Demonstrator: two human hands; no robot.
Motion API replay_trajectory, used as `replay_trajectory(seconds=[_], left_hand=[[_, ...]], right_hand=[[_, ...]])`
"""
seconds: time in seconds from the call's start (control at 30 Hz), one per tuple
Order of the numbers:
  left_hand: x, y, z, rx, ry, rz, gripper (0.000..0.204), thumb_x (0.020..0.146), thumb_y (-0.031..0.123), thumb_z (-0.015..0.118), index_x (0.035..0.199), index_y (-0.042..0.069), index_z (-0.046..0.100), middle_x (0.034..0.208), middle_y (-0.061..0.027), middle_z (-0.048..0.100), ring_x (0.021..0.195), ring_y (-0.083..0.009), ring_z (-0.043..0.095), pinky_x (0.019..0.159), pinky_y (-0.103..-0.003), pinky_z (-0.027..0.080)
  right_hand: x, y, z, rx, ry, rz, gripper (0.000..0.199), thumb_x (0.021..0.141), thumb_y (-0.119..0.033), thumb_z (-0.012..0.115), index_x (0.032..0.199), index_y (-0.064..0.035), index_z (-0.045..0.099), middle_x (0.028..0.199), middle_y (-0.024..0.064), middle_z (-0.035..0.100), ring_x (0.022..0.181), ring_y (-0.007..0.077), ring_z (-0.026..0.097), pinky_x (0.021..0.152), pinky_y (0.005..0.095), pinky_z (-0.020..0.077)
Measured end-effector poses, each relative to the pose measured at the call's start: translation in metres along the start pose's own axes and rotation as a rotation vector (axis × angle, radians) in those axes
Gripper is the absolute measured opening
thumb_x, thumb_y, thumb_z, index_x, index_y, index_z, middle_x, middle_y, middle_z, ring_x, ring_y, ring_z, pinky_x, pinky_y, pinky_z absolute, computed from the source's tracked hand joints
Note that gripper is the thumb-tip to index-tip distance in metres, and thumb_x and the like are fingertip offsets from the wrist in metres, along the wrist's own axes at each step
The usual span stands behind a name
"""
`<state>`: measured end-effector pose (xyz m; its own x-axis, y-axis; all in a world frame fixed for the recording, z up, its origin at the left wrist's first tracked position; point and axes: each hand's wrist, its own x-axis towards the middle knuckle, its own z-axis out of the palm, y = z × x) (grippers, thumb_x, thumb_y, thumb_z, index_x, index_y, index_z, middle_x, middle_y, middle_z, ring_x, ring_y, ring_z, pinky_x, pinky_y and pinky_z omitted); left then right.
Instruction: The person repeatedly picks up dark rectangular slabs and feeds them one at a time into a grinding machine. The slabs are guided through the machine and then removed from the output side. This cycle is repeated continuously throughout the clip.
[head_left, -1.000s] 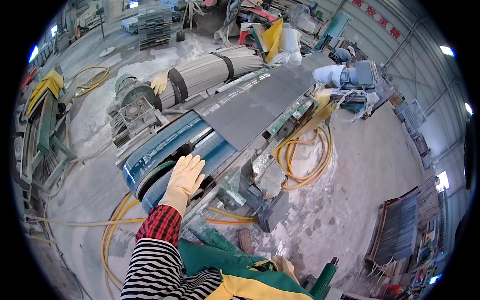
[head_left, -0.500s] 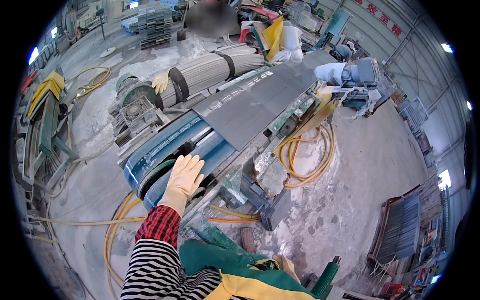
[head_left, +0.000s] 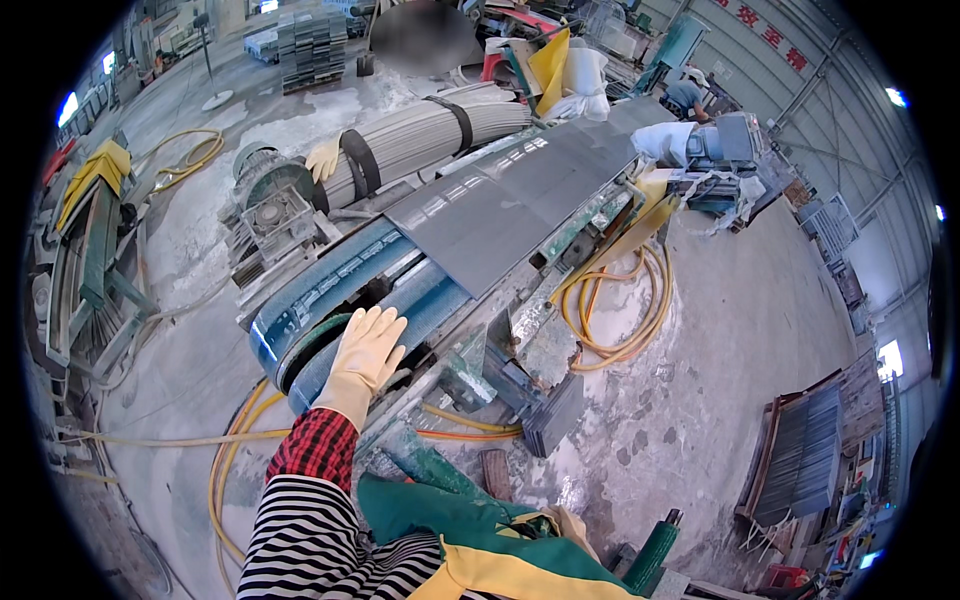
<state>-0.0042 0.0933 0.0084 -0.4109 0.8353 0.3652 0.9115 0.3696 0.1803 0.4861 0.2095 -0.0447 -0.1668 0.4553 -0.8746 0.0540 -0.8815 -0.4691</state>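
1. Yellow-gloved left hand point(head_left: 366, 350) lies flat on blue conveyor belt point(head_left: 345, 290), fingers point(head_left: 385, 322) spread wide, holding nothing.
2. Grey stone slab point(head_left: 510, 205) rests on belt, just beyond hand.
3. Yellow hoses point(head_left: 610, 310) coil on floor at right.
4. Right hand unseen.

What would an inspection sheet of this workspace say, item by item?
Surface: grey slab lies flat on the conveyor machine; the floor is dusty and pale.
Job's things: blue belt roller at the near end.
Clutter: bundle of grey strips; stacked dark tiles.
Grippers: left hand, gloved, rests flat on the roller, fingers spread; right hand not in view.
Cables: yellow hoses coiled on the floor.
Surroundings: another person beyond the machine.
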Motion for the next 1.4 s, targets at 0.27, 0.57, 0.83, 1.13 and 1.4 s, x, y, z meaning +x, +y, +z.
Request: replay_trajectory(seconds=[0.27,0.57,0.83,1.13,1.4], left_hand=[[-0.006,-0.003,-0.001,-0.013,0.004,0.003,0.046,0.09,0.027,0.062,0.132,0.01,0.056,0.14,-0.0126,0.053,0.134,-0.0315,0.044,0.118,-0.046,0.026],[-0.009,-0.001,-0.01,-0.033,0.012,0.003,0.046,0.088,0.023,0.065,0.131,0.01,0.057,0.139,-0.0133,0.054,0.134,-0.033,0.045,0.117,-0.048,0.028],[-0.014,-0.005,-0.01,-0.055,0.03,0.012,0.044,0.088,0.025,0.065,0.129,0.009,0.058,0.139,-0.0135,0.054,0.133,-0.0331,0.045,0.115,-0.045,0.032],[-0.018,-0.005,-0.013,-0.067,0.029,0.009,0.045,0.088,0.024,0.065,0.13,0.009,0.058,0.139,-0.0136,0.054,0.133,-0.0336,0.045,0.115,-0.046,0.033],[-0.024,-0.008,-0.013,-0.067,0.029,-0.002,0.045,0.088,0.024,0.066,0.129,0.009,0.058,0.139,-0.0134,0.054,0.133,-0.0337,0.045,0.114,-0.046,0.034]], right_hand=[[-0.004,-0.003,0.005,-0.155,-0.002,-0.043,0.025,0.103,-0.018,0.04,0.08,-0.0098,0.042,0.071,0.0006,0.033,0.06,0.0143,0.036,0.05,0.0289,0.0282],[0.006,0.001,-0.003,-0.068,-0.002,-0.028,0.016,0.102,-0.015,0.043,0.094,-0.0041,0.052,0.075,0.0014,0.043,0.062,0.0153,0.045,0.054,0.0286,0.0348],[0.022,0.008,-0.018,-0.217,0.107,-0.021,0.033,0.098,-0.022,0.052,0.117,0.0029,0.061,0.105,0.0081,0.068,0.088,0.0168,0.065,0.072,0.0278,0.0501],[0.028,0.008,-0.022,-0.174,0.025,-0.02,0.024,0.103,-0.02,0.043,0.108,-0.0004,0.056,0.092,0.007,0.062,0.074,0.0193,0.06,0.057,0.0288,0.0442],[0.022,0.007,-0.015,-0.295,0.1,-0.058,0.035,0.1,-0.024,0.052,0.121,0.0029,0.058,0.115,0.0154,0.067,0.09,0.0247,0.068,0.067,0.0314,0.0546]])
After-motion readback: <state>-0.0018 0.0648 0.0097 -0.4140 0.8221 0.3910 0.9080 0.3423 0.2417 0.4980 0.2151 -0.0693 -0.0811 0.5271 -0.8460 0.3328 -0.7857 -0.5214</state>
